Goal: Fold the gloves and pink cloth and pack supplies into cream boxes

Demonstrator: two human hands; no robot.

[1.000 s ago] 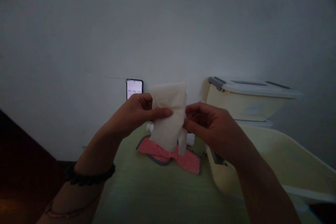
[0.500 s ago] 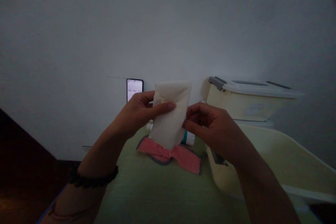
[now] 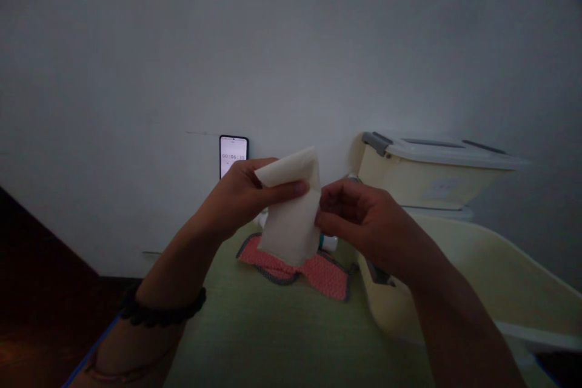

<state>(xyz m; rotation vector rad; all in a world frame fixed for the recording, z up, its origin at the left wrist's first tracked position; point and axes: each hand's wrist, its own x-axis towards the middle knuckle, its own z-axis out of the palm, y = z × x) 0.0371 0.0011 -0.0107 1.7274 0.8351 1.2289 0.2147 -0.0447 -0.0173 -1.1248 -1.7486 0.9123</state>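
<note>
A folded white paper tissue (image 3: 291, 224) hangs between my hands, above a pink cloth (image 3: 325, 279) with dark edging. My left hand (image 3: 250, 194) grips the tissue, its thumb lying across the front and its other fingers behind. The tissue's upper part is bent over towards the left. My right hand (image 3: 354, 209) pinches the tissue's right edge between thumb and fingertips. Behind the tissue, a white bottle or tube with a teal band (image 3: 329, 243) shows only in part.
A phone (image 3: 233, 154) showing a timer leans on the wall (image 3: 291, 48) at the back. On the right stand a lidded cream box (image 3: 418, 182) and, before it, an open cream bin (image 3: 491, 254). Green cloth (image 3: 254, 333) covers the table.
The tissue's top has folded down and leftwards under my left hand; it was flat and upright before. Both hands have stayed nearly where they were.
</note>
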